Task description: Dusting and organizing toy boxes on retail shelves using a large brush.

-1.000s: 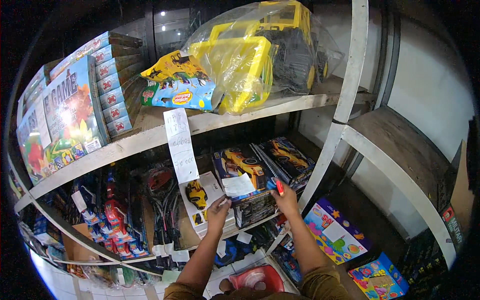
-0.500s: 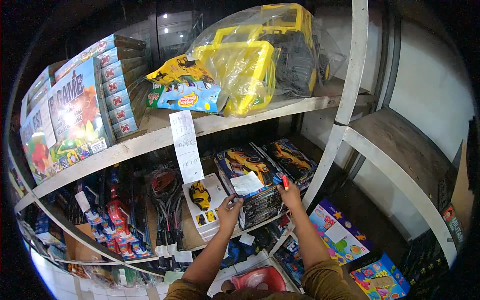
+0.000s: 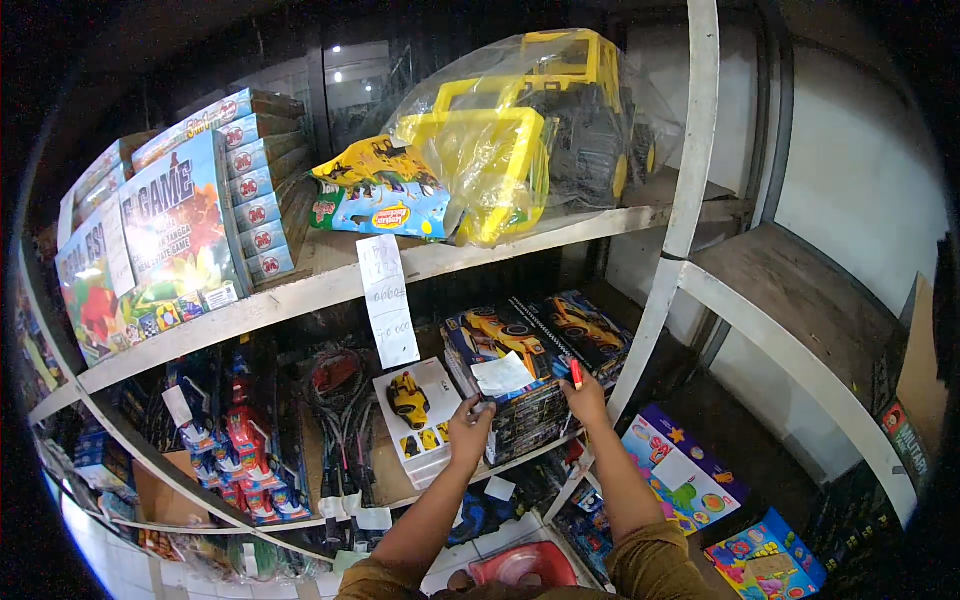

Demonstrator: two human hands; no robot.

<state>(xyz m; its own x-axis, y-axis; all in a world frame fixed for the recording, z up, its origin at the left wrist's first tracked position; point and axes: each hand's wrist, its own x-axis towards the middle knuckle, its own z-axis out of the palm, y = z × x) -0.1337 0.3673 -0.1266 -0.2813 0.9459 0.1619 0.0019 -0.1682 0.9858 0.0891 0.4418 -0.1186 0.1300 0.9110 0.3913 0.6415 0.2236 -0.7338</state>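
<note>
A stack of flat toy boxes (image 3: 520,425) with yellow vehicles pictured on top stands on the middle shelf, a blank-looking paper slip (image 3: 503,374) lying on its upper face. At its left front corner is my left hand (image 3: 468,435), fingers curled in, with a small dark bit at the fingertips that is too small to name. My right hand (image 3: 588,402) rests against the right front of the stack, closed around a red marker (image 3: 577,374) that points upward. Left of the stack, beside my left hand, lies a white box with a yellow toy car (image 3: 407,398) on it.
Overhead, the upper shelf edge (image 3: 300,303) carries board game boxes (image 3: 170,225), a snack-like bag (image 3: 385,190) and a wrapped yellow toy loader (image 3: 480,150). A white upright post (image 3: 655,320) stands close to my right hand. Rackets (image 3: 345,420) lie left; a red stool (image 3: 525,567) is below.
The view has shifted slightly, so the shelves appear a little lower and further right. Both hands stay at the stack; the marker in my right hand now stands more upright.
</note>
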